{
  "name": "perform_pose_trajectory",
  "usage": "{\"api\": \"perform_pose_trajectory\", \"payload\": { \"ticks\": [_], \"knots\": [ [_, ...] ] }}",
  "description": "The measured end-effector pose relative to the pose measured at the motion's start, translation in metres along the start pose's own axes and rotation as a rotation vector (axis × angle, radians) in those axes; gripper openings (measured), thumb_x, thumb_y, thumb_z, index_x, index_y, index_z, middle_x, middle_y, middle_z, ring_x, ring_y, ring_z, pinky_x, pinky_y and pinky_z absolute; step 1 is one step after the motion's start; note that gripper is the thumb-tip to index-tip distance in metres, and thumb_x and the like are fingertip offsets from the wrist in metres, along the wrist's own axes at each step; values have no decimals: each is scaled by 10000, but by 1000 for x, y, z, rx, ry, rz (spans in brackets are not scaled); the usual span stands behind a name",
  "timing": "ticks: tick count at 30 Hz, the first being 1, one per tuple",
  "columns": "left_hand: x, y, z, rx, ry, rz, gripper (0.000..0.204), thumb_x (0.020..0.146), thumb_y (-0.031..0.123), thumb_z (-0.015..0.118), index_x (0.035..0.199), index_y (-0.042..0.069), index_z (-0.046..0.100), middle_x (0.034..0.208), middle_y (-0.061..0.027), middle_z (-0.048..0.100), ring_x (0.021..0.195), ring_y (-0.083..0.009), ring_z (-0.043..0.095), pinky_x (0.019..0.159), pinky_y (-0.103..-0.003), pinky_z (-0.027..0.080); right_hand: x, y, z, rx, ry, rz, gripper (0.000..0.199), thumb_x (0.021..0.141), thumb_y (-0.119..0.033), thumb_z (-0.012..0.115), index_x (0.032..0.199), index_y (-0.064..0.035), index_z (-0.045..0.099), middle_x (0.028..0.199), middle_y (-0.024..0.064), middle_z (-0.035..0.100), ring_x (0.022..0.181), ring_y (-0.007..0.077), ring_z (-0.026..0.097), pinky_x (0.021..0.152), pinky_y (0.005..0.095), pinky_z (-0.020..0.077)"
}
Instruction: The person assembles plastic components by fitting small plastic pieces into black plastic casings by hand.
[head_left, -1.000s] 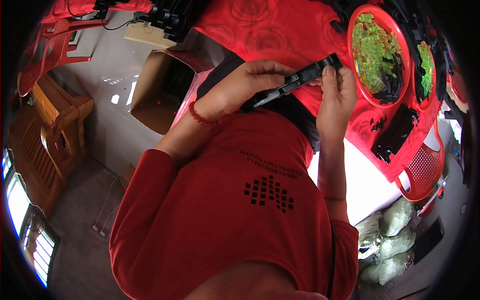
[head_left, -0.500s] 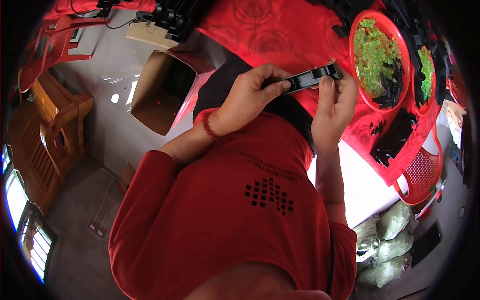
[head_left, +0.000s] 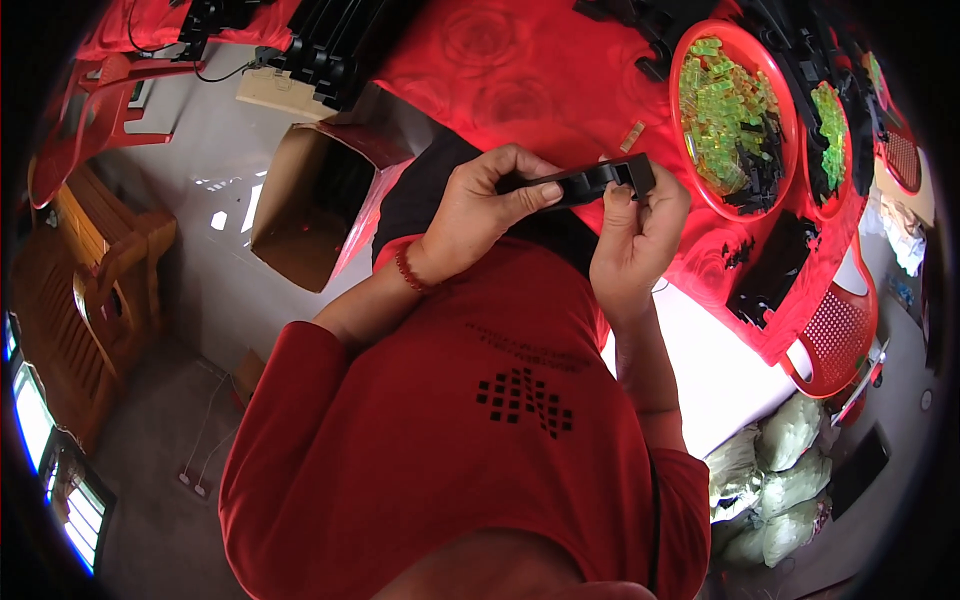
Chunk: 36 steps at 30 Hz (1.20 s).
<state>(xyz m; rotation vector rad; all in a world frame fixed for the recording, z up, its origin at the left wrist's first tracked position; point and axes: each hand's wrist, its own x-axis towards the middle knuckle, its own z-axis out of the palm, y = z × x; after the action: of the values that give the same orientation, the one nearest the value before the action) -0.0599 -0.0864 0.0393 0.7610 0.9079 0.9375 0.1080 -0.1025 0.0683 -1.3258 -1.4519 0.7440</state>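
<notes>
Between my two hands is a long black plastic part (head_left: 583, 184), held in front of my chest over the near edge of the red tablecloth. My left hand (head_left: 492, 195) pinches one end of it, thumb on top. At the other end, which has a square notch, my right hand (head_left: 637, 228) grips with its thumb pressed at the notch. Just beyond, a small clear yellowish piece (head_left: 633, 136) lies on the cloth. To the right stands a red basin (head_left: 793, 120) of loose green-yellow clear pieces and small black parts.
A second red basin (head_left: 843, 185) with similar pieces stands further right. Black parts (head_left: 772, 270) lie on the red tablecloth (head_left: 520, 65). An open cardboard box (head_left: 290, 225) is on the left, near a stack of long black parts (head_left: 335, 45). A red chair (head_left: 845, 340) stands at right.
The black part has turned slightly in my hands, and its notched end now faces me more. Both hands sit a little further left and lower in view.
</notes>
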Motion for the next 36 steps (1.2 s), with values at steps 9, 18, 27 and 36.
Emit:
{"api": "perform_pose_trajectory", "payload": {
  "ticks": [9, 18, 27, 36],
  "knots": [
    [9, 4, 2, -38, -37, -93, 131, 877, 65, 718, 957, -4, 639, 887, -24, 666, 835, -74, 613, 745, -211, 501, -6, 0, -2, -12, 42, -12, 227, 976, -24, 543, 1182, 47, 480, 1072, 114, 522, 894, 162, 551, 797, 260, 467],
    [14, 4, -5, 108, -102, -130, 129, 887, 97, 714, 957, 13, 644, 837, -1, 652, 793, -53, 592, 704, -201, 487, -4, 8, 1, 60, 32, 87, 217, 1013, -64, 489, 1194, 52, 462, 1010, 72, 541, 862, 84, 512, 777, 239, 448],
    [14, 12, -10, 178, -155, -133, 138, 894, 84, 700, 1010, 20, 664, 902, 20, 655, 842, -35, 569, 757, -188, 473, -5, 9, 2, 63, 61, 79, 225, 1018, -84, 493, 1192, 57, 471, 1012, 73, 546, 873, 93, 520, 793, 237, 450],
    [14, 16, -12, 214, -248, -167, 320, 872, -55, 581, 1185, 8, 611, 1053, -6, 642, 937, -62, 593, 839, -207, 476, 7, 11, -4, 86, 83, 237, 183, 1022, -118, 499, 1112, 41, 510, 904, 29, 547, 837, 65, 514, 760, 225, 446]
  ]
}}
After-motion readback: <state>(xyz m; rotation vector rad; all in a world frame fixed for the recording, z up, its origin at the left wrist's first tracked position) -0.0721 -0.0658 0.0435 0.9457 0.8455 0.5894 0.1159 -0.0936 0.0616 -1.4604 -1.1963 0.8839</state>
